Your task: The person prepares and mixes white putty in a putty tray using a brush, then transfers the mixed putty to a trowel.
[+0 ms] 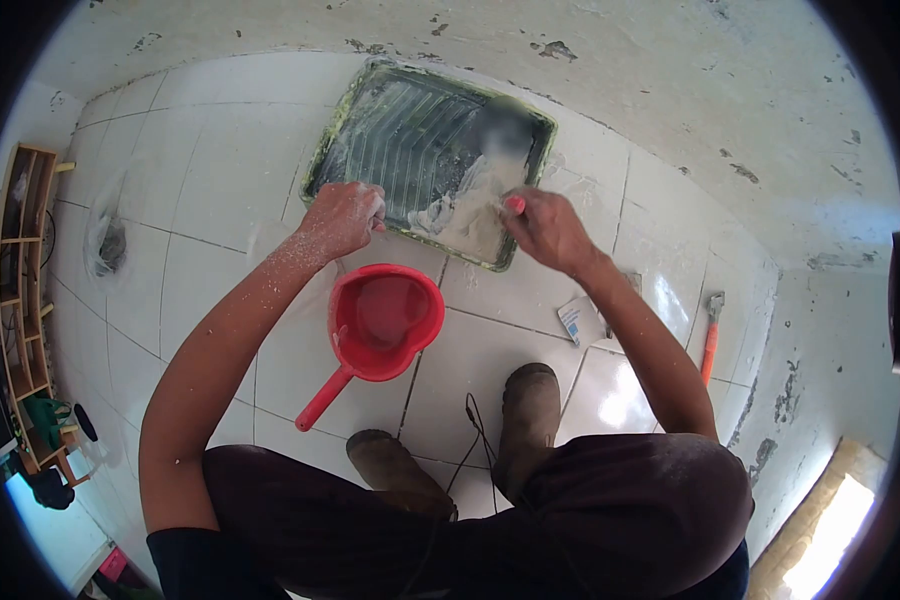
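Observation:
A dark green paint tray (pixel 395 130) with a ribbed slope lies on the floor in front of me, its rim crusted with dried paint. Whitish powder and paste (pixel 475 210) fill its right part. My right hand (pixel 550 228), closed round a red-handled tool (pixel 514 204), is over the near right part of the tray; the tool's working end is hidden. At the tray's near left edge, my left hand (pixel 342 220) is closed and dusted white; what its fingers hold is hidden. A red dipper (pixel 385 315) with liquid in it stands between my arms, handle towards me.
A crumpled packet (pixel 580 320) lies under my right forearm. Farther right is an orange-handled tool (pixel 711 340) near the wall. A clear plastic bag (pixel 110 240) and a wooden shelf (pixel 25 290) are at left. A thin cord (pixel 475 430) lies between my boots (pixel 530 410).

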A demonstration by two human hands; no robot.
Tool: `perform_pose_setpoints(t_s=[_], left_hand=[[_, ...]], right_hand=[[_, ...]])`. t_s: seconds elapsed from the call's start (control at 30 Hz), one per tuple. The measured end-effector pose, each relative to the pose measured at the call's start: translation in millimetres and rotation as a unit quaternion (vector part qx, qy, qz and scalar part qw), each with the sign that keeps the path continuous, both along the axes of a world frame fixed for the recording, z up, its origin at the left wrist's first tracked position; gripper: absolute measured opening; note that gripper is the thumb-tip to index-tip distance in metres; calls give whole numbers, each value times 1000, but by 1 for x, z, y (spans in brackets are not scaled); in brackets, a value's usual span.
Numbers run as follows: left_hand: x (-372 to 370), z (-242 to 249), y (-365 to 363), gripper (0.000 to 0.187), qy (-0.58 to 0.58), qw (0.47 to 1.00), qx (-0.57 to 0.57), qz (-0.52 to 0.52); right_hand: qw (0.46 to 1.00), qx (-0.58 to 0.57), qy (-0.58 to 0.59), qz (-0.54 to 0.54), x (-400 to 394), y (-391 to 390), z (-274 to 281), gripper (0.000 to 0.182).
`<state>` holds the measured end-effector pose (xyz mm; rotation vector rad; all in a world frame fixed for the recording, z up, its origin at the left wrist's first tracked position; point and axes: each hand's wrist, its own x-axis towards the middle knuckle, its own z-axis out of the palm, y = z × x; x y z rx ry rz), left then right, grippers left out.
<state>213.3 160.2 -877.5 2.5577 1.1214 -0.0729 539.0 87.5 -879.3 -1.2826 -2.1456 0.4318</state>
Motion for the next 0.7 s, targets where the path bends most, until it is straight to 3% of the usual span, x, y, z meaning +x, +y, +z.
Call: perform_pose_setpoints(t_s=[0.1, 0.17, 0.2, 0.3, 0.37, 0.57, 0.7], left_hand=[[0, 1, -1, 9, -5, 1000, 9, 2], [-2, -1, -1, 9, -7, 1000, 10, -1], [-3, -4, 0, 2, -17, 1000, 8, 0], [-2, -2, 1, 7, -10, 1000, -5, 1], [0, 0, 1, 7, 8, 1000, -16, 2], [-3, -3, 0, 10, -13, 1000, 5, 11], [0, -3, 0, 9, -1, 1000, -5, 11]], right_hand=[[999, -42, 4, 19, -12, -14, 4, 16], [988, -143, -16, 60, -13, -15, 16, 13], [987, -145, -15, 60, -12, -13, 17, 13], [992, -122, 22, 4, -4, 1, 10, 18], [999, 4, 32, 21, -4, 6, -6, 16], [986, -116, 42, 108, -15, -22, 13, 14], [991, -96, 47, 79, -8, -15, 13, 15]])
